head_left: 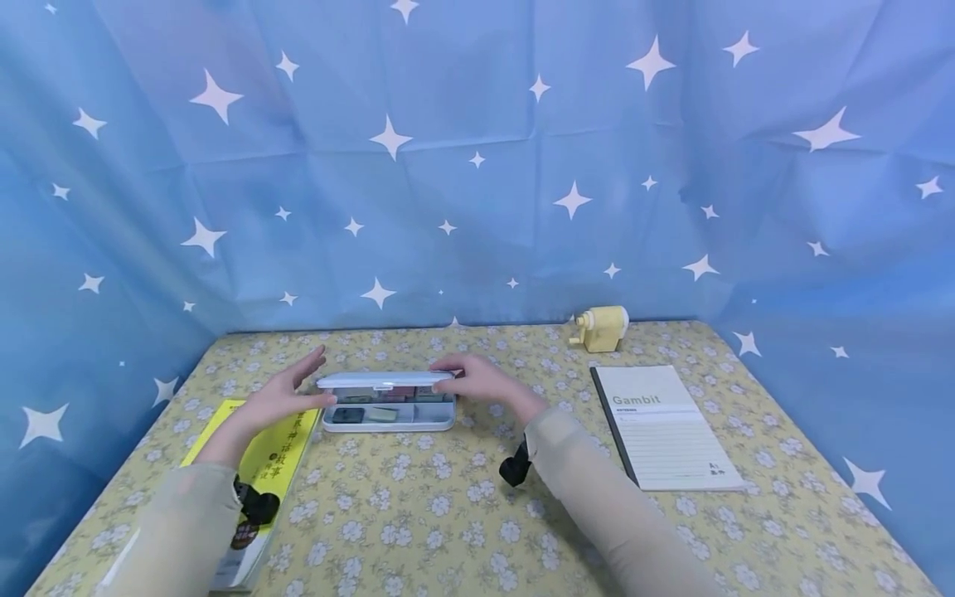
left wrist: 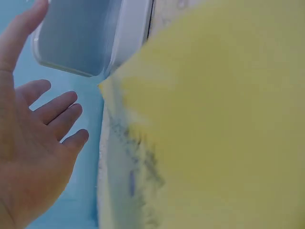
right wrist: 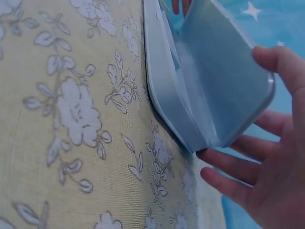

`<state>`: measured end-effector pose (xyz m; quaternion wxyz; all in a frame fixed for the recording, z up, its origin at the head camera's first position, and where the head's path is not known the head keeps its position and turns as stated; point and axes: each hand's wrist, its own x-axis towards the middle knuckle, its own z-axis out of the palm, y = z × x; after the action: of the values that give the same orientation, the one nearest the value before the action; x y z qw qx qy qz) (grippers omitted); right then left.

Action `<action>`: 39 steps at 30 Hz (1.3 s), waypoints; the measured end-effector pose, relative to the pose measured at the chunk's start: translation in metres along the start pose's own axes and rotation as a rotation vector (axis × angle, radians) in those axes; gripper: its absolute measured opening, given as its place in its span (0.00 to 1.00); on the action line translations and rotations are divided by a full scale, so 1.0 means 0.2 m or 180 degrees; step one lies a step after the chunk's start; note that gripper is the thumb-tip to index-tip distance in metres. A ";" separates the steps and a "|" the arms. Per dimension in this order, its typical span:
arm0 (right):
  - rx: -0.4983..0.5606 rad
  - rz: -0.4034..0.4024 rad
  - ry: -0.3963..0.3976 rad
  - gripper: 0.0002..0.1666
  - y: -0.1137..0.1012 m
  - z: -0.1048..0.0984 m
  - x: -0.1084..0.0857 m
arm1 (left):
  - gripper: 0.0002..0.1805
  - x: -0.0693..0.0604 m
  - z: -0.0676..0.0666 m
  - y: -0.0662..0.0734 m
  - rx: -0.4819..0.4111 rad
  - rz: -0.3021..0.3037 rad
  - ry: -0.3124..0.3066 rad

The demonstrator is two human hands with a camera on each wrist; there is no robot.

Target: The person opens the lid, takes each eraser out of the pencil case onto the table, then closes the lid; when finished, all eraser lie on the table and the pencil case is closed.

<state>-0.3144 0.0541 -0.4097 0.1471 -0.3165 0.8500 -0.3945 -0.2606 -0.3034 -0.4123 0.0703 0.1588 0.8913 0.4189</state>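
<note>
A pale pencil case (head_left: pixel 429 426) lies on the table with its lid (head_left: pixel 373 380) (right wrist: pixel 228 76) partly raised. A dark block (head_left: pixel 347 415) and a pale green piece (head_left: pixel 383 414) sit in its front compartment; more small items show under the lid. My right hand (head_left: pixel 483 383) (right wrist: pixel 274 167) grips the lid at the right end, thumb on the lid's edge and fingers behind it. At the left end is my left hand (head_left: pixel 276 404) (left wrist: pixel 38 143), fingers spread and relaxed, thumb tip close to the case; whether it touches is unclear.
A yellow book (head_left: pixel 263 444) (left wrist: pixel 219 119) lies left of the case, partly under my left forearm. Right of the case is a white notebook (head_left: pixel 667 439) with a dark spine. A yellow pencil sharpener (head_left: pixel 603 329) stands near the back edge, before a blue star-patterned curtain (head_left: pixel 477 215).
</note>
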 end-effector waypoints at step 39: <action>0.0828 0.0982 0.1083 0.32 0.07 -0.03 0.11 | 0.68 0.04 0.17 -0.05 -0.0302 -0.0214 -0.0228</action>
<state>-0.3406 0.0496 -0.4153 0.0999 -0.0906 0.8428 -0.5210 -0.2619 -0.2819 -0.4423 0.1237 0.1401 0.8722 0.4521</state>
